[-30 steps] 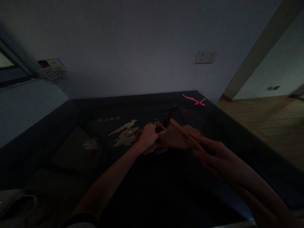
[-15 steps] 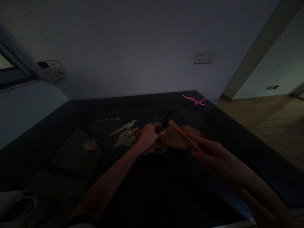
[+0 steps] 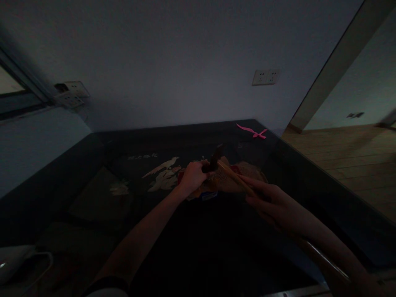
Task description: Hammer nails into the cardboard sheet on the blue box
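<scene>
My right hand is wrapped round the pale wooden handle of a long tool. The handle slants from the middle of the table down to the lower right, under my forearm. At its far end sits a dark, narrow head, too dim to tell what kind of tool it is. My left hand is closed, thumb and fingers pinching the near end of that dark head. Under both hands lies a crumpled, speckled brown package with red and blue patches; the hands partly hide it.
The dark tabletop bears an inlaid pale bird picture left of my hands. A pink ribbon lies at the back right corner. A white object with a cord is at the lower left. A wall with sockets stands behind.
The tool's head has tipped slightly lower and to the left, and my right hand has shifted a little left with the handle. My left hand stays almost in place.
</scene>
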